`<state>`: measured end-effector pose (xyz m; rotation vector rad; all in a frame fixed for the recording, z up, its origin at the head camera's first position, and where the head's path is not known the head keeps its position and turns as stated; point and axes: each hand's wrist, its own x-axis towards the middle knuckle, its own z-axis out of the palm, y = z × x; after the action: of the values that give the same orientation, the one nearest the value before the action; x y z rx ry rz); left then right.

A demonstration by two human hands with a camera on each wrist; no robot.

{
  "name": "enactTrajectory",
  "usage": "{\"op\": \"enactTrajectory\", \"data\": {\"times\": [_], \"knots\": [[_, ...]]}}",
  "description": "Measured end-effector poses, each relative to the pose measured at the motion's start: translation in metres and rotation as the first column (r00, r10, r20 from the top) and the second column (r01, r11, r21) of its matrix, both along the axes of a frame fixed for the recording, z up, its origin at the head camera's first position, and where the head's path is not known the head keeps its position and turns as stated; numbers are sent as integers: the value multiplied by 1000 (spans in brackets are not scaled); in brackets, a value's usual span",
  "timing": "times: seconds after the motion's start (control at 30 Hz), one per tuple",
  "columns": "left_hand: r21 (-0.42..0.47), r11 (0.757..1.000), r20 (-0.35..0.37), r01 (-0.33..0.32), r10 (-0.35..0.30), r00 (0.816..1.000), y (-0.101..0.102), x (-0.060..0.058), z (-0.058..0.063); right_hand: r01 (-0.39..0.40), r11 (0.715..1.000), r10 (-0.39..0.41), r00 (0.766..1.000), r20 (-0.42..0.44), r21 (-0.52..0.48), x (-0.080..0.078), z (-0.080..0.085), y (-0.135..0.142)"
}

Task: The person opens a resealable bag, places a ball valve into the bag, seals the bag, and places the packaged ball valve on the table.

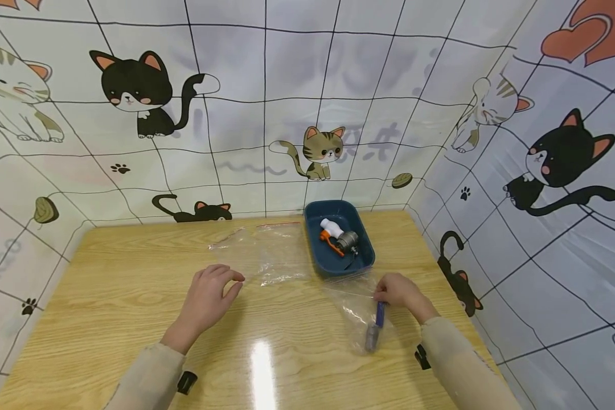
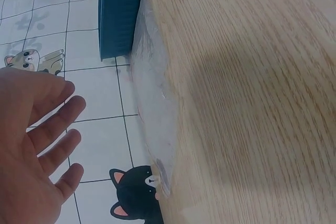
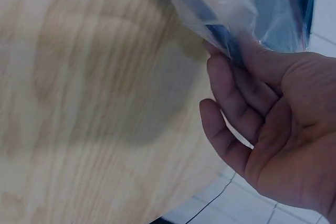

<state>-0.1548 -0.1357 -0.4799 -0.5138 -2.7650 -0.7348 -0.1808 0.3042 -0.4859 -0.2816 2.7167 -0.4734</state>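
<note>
My right hand (image 1: 397, 289) pinches the side of a clear zip plastic bag (image 1: 351, 302) at the right of the table. In the bag lies a grey metal piece with a blue handle (image 1: 380, 314), perhaps a valve. The right wrist view shows thumb and forefinger gripping the film beside the blue handle (image 3: 216, 31), the other fingers loosely bent. My left hand (image 1: 208, 299) hovers above the table with relaxed fingers and holds nothing. Near its fingertips, a second clear plastic bag (image 1: 282, 256) lies flat; the left wrist view shows this bag (image 2: 155, 108) along the table edge.
A dark blue plastic basket (image 1: 315, 250) stands at the back right, behind the held bag. Inside are a white plastic fitting (image 1: 331, 228), an orange-handled part (image 1: 332, 244) and a grey metal cylinder (image 1: 346, 241). Cat-print fabric walls (image 1: 246, 125) border the wooden table (image 1: 133, 285).
</note>
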Motion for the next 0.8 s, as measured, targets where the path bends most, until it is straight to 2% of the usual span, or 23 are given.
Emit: {"op": "enactTrajectory", "data": {"times": [0.17, 0.37, 0.5, 0.67, 0.8], "knots": [[-12, 1000, 3, 3, -3, 1000, 0, 1, 0, 84, 993, -89, 994, 64, 77, -4, -11, 14], [-12, 1000, -6, 7, -7, 1000, -1, 2, -1, 143, 983, -154, 983, 97, 118, -9, -13, 20], [-15, 1000, 4, 0, 0, 1000, -2, 4, -1, 180, 975, -192, 977, 88, 130, -9, -7, 17], [-20, 1000, 21, -13, 13, 1000, -4, 5, -2, 240, 947, -252, 967, 33, 215, -12, 8, 9], [-34, 999, 42, -12, 13, 999, -6, 6, -4, 221, 946, -236, 971, 36, 236, -15, 23, -4]]}}
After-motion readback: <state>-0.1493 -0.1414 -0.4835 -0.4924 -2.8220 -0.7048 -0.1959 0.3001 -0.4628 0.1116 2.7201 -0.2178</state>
